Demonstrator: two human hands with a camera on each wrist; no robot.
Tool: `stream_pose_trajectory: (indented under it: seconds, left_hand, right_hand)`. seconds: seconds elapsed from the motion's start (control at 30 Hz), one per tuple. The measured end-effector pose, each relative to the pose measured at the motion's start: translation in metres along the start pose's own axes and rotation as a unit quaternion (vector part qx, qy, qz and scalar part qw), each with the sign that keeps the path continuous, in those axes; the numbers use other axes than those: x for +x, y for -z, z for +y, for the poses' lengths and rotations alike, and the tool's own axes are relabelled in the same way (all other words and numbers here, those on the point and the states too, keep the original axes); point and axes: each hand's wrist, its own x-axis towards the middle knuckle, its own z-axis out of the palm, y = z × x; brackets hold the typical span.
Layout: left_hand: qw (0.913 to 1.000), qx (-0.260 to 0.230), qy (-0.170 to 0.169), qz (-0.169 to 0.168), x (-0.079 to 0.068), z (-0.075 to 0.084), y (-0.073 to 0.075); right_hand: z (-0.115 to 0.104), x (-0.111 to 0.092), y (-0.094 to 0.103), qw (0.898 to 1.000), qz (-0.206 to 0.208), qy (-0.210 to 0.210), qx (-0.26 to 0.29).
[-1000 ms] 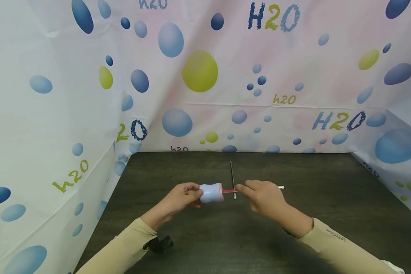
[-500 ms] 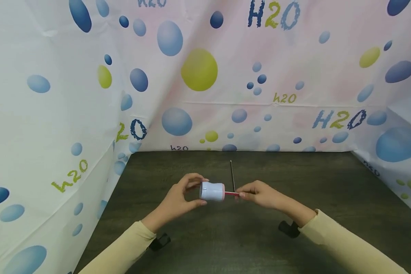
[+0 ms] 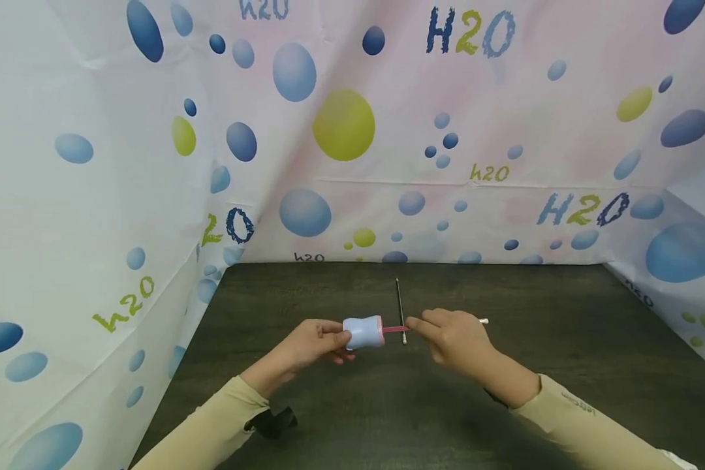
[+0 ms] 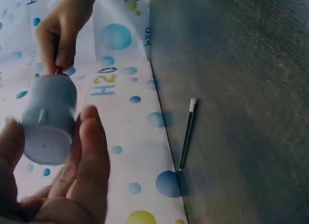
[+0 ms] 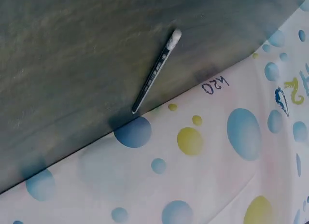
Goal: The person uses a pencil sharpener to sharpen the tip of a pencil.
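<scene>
A light blue, waisted pencil sharpener (image 3: 363,331) with a pink rim lies sideways above the table, its rounded end held between the thumb and fingers of my left hand (image 3: 307,344). From its pink end comes a red pencil (image 3: 392,329), which my right hand (image 3: 459,337) grips from above; the pencil's white end pokes out behind that hand. Its tip is hidden inside the sharpener. In the left wrist view, the sharpener's flat end (image 4: 46,144) faces the camera. Neither the right hand nor the sharpener appears in the right wrist view.
Beyond the hands, a dark pencil (image 3: 399,303) with a white end lies on the dark wooden table (image 3: 305,418), pointing toward the back. A white sheet (image 3: 493,130) with blue and green dots walls in the back and both sides.
Half a second ago my right hand was turned thumb toward me and my left fingers were spread wider round the sharpener. Now the right hand has rolled over and the left thumb lies on the sharpener.
</scene>
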Motion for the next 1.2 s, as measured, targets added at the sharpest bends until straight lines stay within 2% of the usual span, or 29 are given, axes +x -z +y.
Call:
stream_pose_trajectory:
  seconds: [0.03, 0.1, 0.13, 0.17, 0.2, 0.23, 0.27, 0.3, 0.33, 0.37, 0.4, 0.43, 0.47, 0.5, 0.53, 0.6, 0.63, 0.67, 0.7, 0.73, 0.77, 0.87, 0.93, 1.0, 1.07, 1.1, 1.13, 1.17, 1.2]
  left_hand:
    - [0.9997, 0.015, -0.018, 0.012, -0.001, -0.001, -0.002]
    - [0.9959, 0.054, -0.058, 0.043, -0.003, -0.001, -0.005]
    - [0.9911, 0.083, -0.083, 0.062, -0.003, -0.001, -0.007]
    - [0.9838, 0.114, -0.114, 0.079, -0.004, -0.001, -0.009]
    - [0.9747, 0.144, -0.144, 0.093, -0.004, -0.001, -0.01]
    - [0.9657, 0.168, -0.169, 0.102, -0.005, -0.001, -0.011]
    - [0.9552, 0.196, -0.191, 0.112, -0.005, -0.001, -0.012]
    - [0.9453, 0.219, -0.21, 0.118, -0.005, -0.001, -0.013]
    - [0.9379, 0.235, -0.227, 0.119, -0.005, -0.002, -0.013]
    - [0.9379, 0.232, -0.233, 0.111, -0.005, -0.002, -0.012]
    - [0.9433, 0.22, -0.229, 0.097, -0.004, -0.002, -0.012]
    - [0.9529, 0.192, -0.221, 0.078, -0.004, -0.002, -0.01]
    - [0.9639, 0.153, -0.211, 0.053, -0.004, -0.002, -0.009]
    - [0.9748, 0.106, -0.195, 0.025, -0.004, -0.002, -0.007]
    - [0.9835, 0.059, -0.171, -0.001, -0.003, -0.002, -0.004]
    - [0.993, -0.023, -0.109, -0.04, -0.003, -0.001, 0.0]
    - [0.9942, -0.053, -0.079, -0.052, -0.003, -0.001, 0.002]
    - [0.9945, -0.071, -0.049, -0.06, -0.002, -0.002, 0.003]
    - [0.9948, -0.077, -0.022, -0.062, -0.002, -0.002, 0.004]
    - [0.9951, -0.079, -0.001, -0.061, -0.002, -0.002, 0.004]
    - [0.9952, -0.079, 0.012, -0.057, -0.001, -0.003, 0.003]
    - [0.9969, -0.068, 0.012, -0.038, -0.002, -0.005, 0.0]
    - [0.9991, -0.04, -0.013, -0.007, -0.003, -0.008, -0.002]
    - [0.9982, 0.008, -0.051, 0.031, -0.005, -0.009, -0.004]
    - [0.992, 0.056, -0.093, 0.065, -0.007, -0.01, -0.007]
    - [0.9855, 0.089, -0.12, 0.08, -0.008, -0.01, -0.009]
    - [0.9759, 0.127, -0.151, 0.094, -0.009, -0.01, -0.01]
    - [0.964, 0.161, -0.186, 0.101, -0.011, -0.01, -0.011]
    - [0.9516, 0.188, -0.219, 0.106, -0.012, -0.01, -0.012]
  right_hand:
    - [0.0, 0.0, -0.001, 1.0, -0.005, -0.001, 0.004]
    - [0.0, 0.001, 0.002, 0.997, -0.051, -0.034, 0.045]
    - [0.001, 0.001, 0.005, 0.989, -0.095, -0.064, 0.088]
    - [0.002, 0.003, 0.007, 0.972, -0.147, -0.1, 0.152]
    - [0.005, 0.004, 0.009, 0.942, -0.201, -0.142, 0.228]
    - [0.007, 0.005, 0.011, 0.899, -0.25, -0.194, 0.303]
    - [0.009, 0.006, 0.013, 0.85, -0.291, -0.242, 0.366]
    - [0.012, 0.006, 0.013, 0.802, -0.322, -0.283, 0.417]
    - [0.014, 0.006, 0.013, 0.76, -0.346, -0.313, 0.453]
    - [0.016, 0.006, 0.013, 0.733, -0.36, -0.328, 0.475]
    - [0.016, 0.005, 0.013, 0.725, -0.364, -0.332, 0.481]
    - [0.016, 0.004, 0.013, 0.734, -0.362, -0.327, 0.473]
    - [0.015, 0.003, 0.013, 0.753, -0.35, -0.316, 0.459]
    - [0.013, 0.002, 0.013, 0.778, -0.332, -0.305, 0.438]
    - [0.011, 0.001, 0.013, 0.812, -0.305, -0.287, 0.406]
    - [0.007, 0.0, 0.012, 0.895, -0.233, -0.223, 0.309]
    - [0.005, -0.001, 0.01, 0.931, -0.192, -0.185, 0.249]
    - [0.004, -0.002, 0.008, 0.959, -0.149, -0.147, 0.191]
    - [0.002, -0.003, 0.005, 0.98, -0.103, -0.107, 0.135]
    - [0.002, -0.004, 0.002, 0.993, -0.057, -0.068, 0.083]
    - [0.001, -0.005, -0.001, 0.998, -0.02, -0.034, 0.043]
    - [-0.002, -0.006, -0.006, 0.999, 0.029, 0.017, -0.005]
    - [-0.005, -0.006, -0.007, 0.999, 0.026, 0.014, -0.012]
    - [-0.009, -0.005, -0.004, 1.0, -0.01, -0.018, 0.003]
    - [-0.011, -0.003, 0.0, 0.991, -0.082, -0.077, 0.066]
    - [-0.012, -0.002, 0.004, 0.976, -0.135, -0.117, 0.125]
    - [-0.011, -0.001, 0.006, 0.949, -0.187, -0.16, 0.198]
    - [-0.009, 0.0, 0.008, 0.908, -0.237, -0.206, 0.279]
    - [-0.006, 0.001, 0.009, 0.855, -0.279, -0.251, 0.359]
